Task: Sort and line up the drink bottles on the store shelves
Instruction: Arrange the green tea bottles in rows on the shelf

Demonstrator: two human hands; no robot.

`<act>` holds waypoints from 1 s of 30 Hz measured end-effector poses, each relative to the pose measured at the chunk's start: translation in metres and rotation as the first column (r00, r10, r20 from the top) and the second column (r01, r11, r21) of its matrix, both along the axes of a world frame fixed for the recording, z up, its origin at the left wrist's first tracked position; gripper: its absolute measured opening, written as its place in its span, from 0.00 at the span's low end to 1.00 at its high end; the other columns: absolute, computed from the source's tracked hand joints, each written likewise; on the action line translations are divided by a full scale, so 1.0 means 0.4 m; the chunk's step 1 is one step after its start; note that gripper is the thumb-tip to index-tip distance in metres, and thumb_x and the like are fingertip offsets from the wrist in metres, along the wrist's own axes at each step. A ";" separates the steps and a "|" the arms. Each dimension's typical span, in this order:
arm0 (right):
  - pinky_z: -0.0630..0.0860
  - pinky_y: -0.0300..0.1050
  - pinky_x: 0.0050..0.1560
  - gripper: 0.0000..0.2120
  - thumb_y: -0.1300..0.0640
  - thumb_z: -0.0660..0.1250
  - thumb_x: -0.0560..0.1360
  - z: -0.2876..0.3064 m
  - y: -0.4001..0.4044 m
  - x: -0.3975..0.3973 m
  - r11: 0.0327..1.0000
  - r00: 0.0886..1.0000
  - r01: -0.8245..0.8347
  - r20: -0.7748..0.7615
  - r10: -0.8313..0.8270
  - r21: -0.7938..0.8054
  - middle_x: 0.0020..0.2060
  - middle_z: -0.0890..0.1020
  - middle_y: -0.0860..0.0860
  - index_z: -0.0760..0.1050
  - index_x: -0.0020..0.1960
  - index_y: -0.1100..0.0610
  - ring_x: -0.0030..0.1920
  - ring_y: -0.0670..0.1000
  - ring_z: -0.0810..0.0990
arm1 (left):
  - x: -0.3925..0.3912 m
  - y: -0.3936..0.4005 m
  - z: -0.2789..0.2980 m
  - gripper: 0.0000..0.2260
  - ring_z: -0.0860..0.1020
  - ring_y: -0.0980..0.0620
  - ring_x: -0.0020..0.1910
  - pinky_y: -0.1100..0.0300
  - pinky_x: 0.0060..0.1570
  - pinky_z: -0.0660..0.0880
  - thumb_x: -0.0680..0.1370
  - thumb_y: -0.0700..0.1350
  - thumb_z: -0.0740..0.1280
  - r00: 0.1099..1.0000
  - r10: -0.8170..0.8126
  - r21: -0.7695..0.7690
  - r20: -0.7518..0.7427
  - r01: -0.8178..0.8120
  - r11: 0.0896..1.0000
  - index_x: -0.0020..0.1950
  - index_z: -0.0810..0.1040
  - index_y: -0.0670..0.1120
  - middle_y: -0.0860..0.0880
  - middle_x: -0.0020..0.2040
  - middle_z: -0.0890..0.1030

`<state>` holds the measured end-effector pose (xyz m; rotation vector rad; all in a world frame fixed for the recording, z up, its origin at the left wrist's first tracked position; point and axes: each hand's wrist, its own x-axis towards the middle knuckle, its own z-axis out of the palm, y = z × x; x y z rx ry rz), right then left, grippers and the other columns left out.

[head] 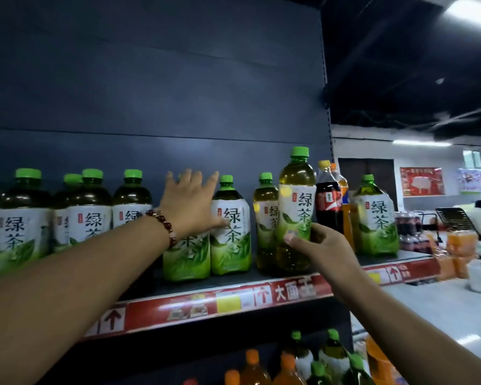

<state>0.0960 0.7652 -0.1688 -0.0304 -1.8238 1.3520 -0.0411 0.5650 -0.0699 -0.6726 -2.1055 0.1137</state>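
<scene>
Shelf (233, 284) carries a row of green tea bottles, the right hand (321, 245) grasping a tall one (295, 207) near the cola bottle (328, 201), the left hand (190, 202) spread flat, released, against another bottle (229, 226).

The green tea bottles (230, 229) each carry 绿茶 in dark characters on a pale label. The shelf's red price strip (261, 297) reads 大面王 beside white squares with upward arrows. The cola bottle (328, 201) has a red label, its writing too blurred to read.
</scene>
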 end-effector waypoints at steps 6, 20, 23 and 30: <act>0.78 0.39 0.44 0.08 0.53 0.75 0.71 0.003 -0.039 -0.027 0.997 0.995 -0.076 -0.066 0.075 -0.021 0.43 0.86 0.43 0.81 0.50 0.48 0.44 0.43 0.85 | 0.003 -0.056 -0.044 0.51 0.70 0.38 0.64 0.49 0.55 0.73 0.70 0.69 0.68 0.993 0.032 0.160 0.113 -0.050 0.986 0.80 0.41 0.50 0.38 0.72 0.61; 0.79 0.35 0.40 0.11 0.53 0.75 0.71 0.024 -0.152 -0.051 0.988 0.986 -0.151 -0.073 0.153 0.035 0.43 0.86 0.41 0.81 0.53 0.48 0.44 0.41 0.84 | -0.026 -0.035 -0.135 0.40 0.75 0.41 0.59 0.53 0.53 0.74 0.75 0.60 0.69 0.929 -0.316 0.393 0.195 0.221 0.893 0.79 0.50 0.56 0.43 0.67 0.65; 0.81 0.40 0.45 0.12 0.54 0.75 0.71 0.030 -0.170 -0.062 0.985 0.984 -0.172 -0.056 0.172 0.012 0.44 0.87 0.43 0.81 0.54 0.50 0.45 0.44 0.85 | -0.012 -0.074 -0.127 0.33 0.74 0.47 0.65 0.57 0.60 0.72 0.78 0.54 0.68 0.786 -0.542 0.512 0.297 0.348 0.785 0.79 0.56 0.55 0.49 0.71 0.69; 0.80 0.47 0.54 0.12 0.54 0.76 0.70 0.026 -0.289 -0.155 0.968 0.966 -0.250 0.054 0.251 -0.032 0.45 0.87 0.47 0.82 0.52 0.54 0.48 0.48 0.85 | 0.059 -0.267 -0.114 0.22 0.77 0.58 0.55 0.58 0.54 0.75 0.80 0.55 0.62 0.804 -0.592 0.577 -0.063 0.513 0.635 0.74 0.64 0.60 0.57 0.64 0.75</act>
